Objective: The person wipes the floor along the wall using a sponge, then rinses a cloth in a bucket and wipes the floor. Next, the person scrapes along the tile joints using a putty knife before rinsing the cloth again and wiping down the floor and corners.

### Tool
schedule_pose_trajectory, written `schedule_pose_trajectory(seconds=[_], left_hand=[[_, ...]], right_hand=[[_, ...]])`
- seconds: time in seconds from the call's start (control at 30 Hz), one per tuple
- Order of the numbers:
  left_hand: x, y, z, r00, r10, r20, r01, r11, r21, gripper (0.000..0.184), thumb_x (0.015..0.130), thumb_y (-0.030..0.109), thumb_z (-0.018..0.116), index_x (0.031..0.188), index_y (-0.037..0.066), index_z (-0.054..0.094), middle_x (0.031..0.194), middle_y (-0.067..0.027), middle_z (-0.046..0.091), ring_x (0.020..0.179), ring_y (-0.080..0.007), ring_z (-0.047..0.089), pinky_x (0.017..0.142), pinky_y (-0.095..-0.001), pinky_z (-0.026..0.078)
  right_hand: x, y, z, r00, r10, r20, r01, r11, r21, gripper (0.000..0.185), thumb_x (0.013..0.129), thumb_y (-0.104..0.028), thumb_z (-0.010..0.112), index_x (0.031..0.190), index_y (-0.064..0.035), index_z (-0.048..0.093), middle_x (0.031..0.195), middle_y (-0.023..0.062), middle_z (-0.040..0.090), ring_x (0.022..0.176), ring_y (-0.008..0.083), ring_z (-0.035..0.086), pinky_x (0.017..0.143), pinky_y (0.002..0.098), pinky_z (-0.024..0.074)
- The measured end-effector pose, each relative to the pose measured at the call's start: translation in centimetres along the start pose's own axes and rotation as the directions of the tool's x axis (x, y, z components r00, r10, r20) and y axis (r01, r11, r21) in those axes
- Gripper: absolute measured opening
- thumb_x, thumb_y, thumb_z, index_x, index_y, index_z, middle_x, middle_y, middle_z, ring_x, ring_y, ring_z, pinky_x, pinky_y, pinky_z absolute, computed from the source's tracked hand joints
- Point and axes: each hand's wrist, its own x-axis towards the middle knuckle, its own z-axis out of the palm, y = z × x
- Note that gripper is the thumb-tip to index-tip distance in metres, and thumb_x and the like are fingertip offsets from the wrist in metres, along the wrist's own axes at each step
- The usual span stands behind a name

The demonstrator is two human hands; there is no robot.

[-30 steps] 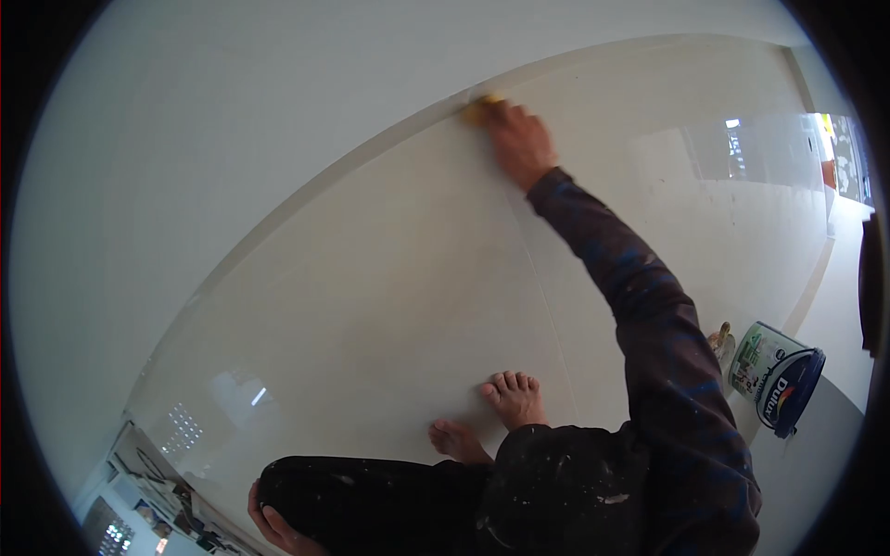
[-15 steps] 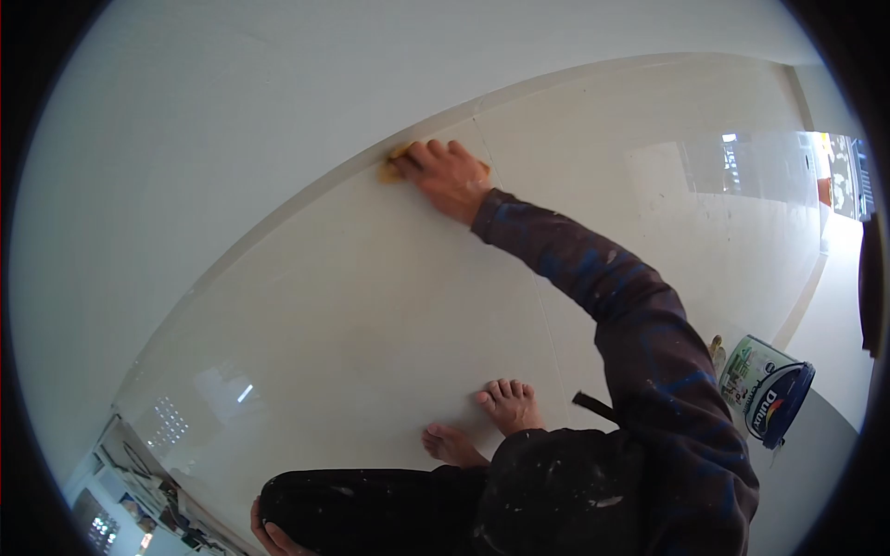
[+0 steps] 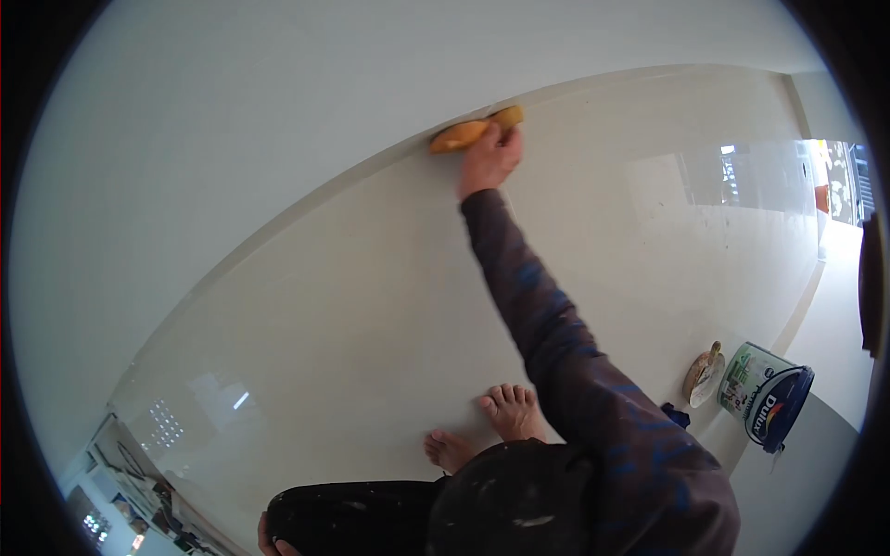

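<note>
My right hand point(image 3: 493, 159) is closed on an orange-yellow cloth point(image 3: 461, 137), which spreads to both sides of the fingers. The cloth lies against the narrow skirting point(image 3: 371, 167) where the pale wall point(image 3: 213, 120) meets the glossy floor point(image 3: 371, 306). My left hand point(image 3: 271, 539) shows only in part at the lower left, its fingers against my dark-trousered knee; the rest of it is hidden.
A paint bucket point(image 3: 762, 394) with a dark blue label stands at the right beside a round container point(image 3: 705, 375) with a brush in it. A dark blue item point(image 3: 676, 415) lies near them. My bare feet point(image 3: 513, 413) are on the floor. Various items line the lower left.
My right hand first moved left along the skirting, then back to the right with the cloth, which now shows more fully. The round container and dark blue item have come out from behind my arm.
</note>
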Motion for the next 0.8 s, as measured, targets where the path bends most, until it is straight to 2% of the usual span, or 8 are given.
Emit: schedule_pose_trajectory(seconds=[0.07, 0.2, 0.27, 0.37, 0.47, 0.57, 0.7, 0.8], left_hand=[[0.4, 0.6, 0.4, 0.998, 0.055, 0.020, -0.055, 0.998, 0.018, 0.070, 0.102, 0.061, 0.049, 0.131, -0.001, 0.060, 0.125, -0.0190, 0.063, 0.111, -0.0321, 0.061, 0.098, -0.0461, 0.050], [1.0, 0.6, 0.7, 0.990, 0.120, 0.071, -0.120, 0.993, -0.002, 0.069, 0.102, 0.061, 0.050, 0.132, 0.000, 0.060, 0.122, -0.0187, 0.065, 0.108, -0.0317, 0.062, 0.093, -0.0452, 0.053], [0.5, 0.4, 0.9, 0.990, 0.106, 0.098, -0.104, 0.994, -0.025, 0.069, 0.101, 0.061, 0.051, 0.133, 0.001, 0.059, 0.122, -0.0185, 0.065, 0.107, -0.0314, 0.063, 0.091, -0.0447, 0.054], [1.1, 1.0, 1.5, 0.989, 0.103, 0.109, -0.094, 0.992, -0.088, 0.069, 0.101, 0.062, 0.051, 0.134, 0.001, 0.058, 0.122, -0.0181, 0.066, 0.106, -0.0307, 0.064, 0.089, -0.0437, 0.056], [2.0, 0.6, 1.4, 0.986, 0.120, 0.119, -0.109, 0.989, -0.097, 0.070, 0.101, 0.063, 0.051, 0.134, 0.002, 0.058, 0.122, -0.0186, 0.066, 0.106, -0.0309, 0.064, 0.089, -0.0440, 0.057], [1.5, 1.0, 0.6, 0.981, 0.098, 0.167, -0.090, 0.994, -0.057, 0.068, 0.102, 0.061, 0.051, 0.135, 0.002, 0.058, 0.122, -0.0192, 0.066, 0.107, -0.0317, 0.064, 0.089, -0.0436, 0.056], [2.5, 0.1, 1.4, 0.981, 0.091, 0.171, -0.090, 0.996, -0.015, 0.065, 0.104, 0.057, 0.048, 0.135, 0.000, 0.058, 0.124, -0.0199, 0.065, 0.111, -0.0326, 0.063, 0.096, -0.0446, 0.053], [2.5, -0.5, 1.0, 0.984, 0.089, 0.154, -0.095, 0.995, 0.032, 0.066, 0.105, 0.057, 0.047, 0.136, -0.001, 0.057, 0.126, -0.0204, 0.064, 0.113, -0.0331, 0.062, 0.101, -0.0462, 0.050]], right_hand=[[-4.6, -2.4, 1.9, 0.994, 0.071, -0.081, -0.070, 0.997, 0.023, 0.041, 0.101, -0.022, 0.059, 0.126, 0.0114, 0.061, 0.122, 0.0287, 0.066, 0.111, 0.0425, 0.065, 0.098, 0.0437, 0.0502], [-5.1, -3.9, -1.1, 0.989, -0.031, 0.145, 0.017, 0.995, 0.096, 0.031, 0.101, -0.018, 0.059, 0.118, 0.0082, 0.064, 0.109, 0.0250, 0.069, 0.100, 0.0386, 0.066, 0.091, 0.0423, 0.0512], [-2.7, -3.8, -0.6, 0.987, 0.105, 0.119, -0.125, 0.977, 0.171, 0.026, 0.102, -0.014, 0.058, 0.114, 0.0080, 0.064, 0.107, 0.0243, 0.068, 0.099, 0.0377, 0.067, 0.088, 0.0426, 0.0516], [-4.3, -3.7, 1.6, 0.977, -0.109, -0.183, 0.123, 0.990, 0.068, 0.018, 0.097, -0.010, 0.063, 0.103, 0.0066, 0.065, 0.093, 0.0201, 0.068, 0.086, 0.0309, 0.067, 0.082, 0.0391, 0.0521], [-5.0, -3.5, -0.8, 0.988, -0.132, 0.074, 0.124, 0.987, 0.105, 0.018, 0.096, -0.007, 0.064, 0.108, 0.0059, 0.065, 0.098, 0.0198, 0.067, 0.093, 0.0298, 0.067, 0.085, 0.0378, 0.0524], [-0.5, -5.6, 0.7, 0.975, 0.006, -0.220, 0.015, 0.995, 0.094, 0.016, 0.098, -0.005, 0.064, 0.109, 0.0051, 0.065, 0.101, 0.0188, 0.067, 0.093, 0.0277, 0.067, 0.083, 0.0361, 0.0524], [-5.6, -5.3, -1.0, 0.984, -0.159, 0.080, 0.136, 0.962, 0.237, 0.016, 0.101, -0.007, 0.058, 0.109, 0.0056, 0.063, 0.107, 0.0181, 0.063, 0.095, 0.0350, 0.064, 0.085, 0.0391, 0.0504], [-2.3, -6.6, -0.9, 1.000, -0.006, -0.028, 0.011, 0.985, 0.171, 0.015, 0.099, -0.005, 0.060, 0.109, 0.0056, 0.064, 0.107, 0.0180, 0.063, 0.096, 0.0351, 0.064, 0.084, 0.0382, 0.0514]])
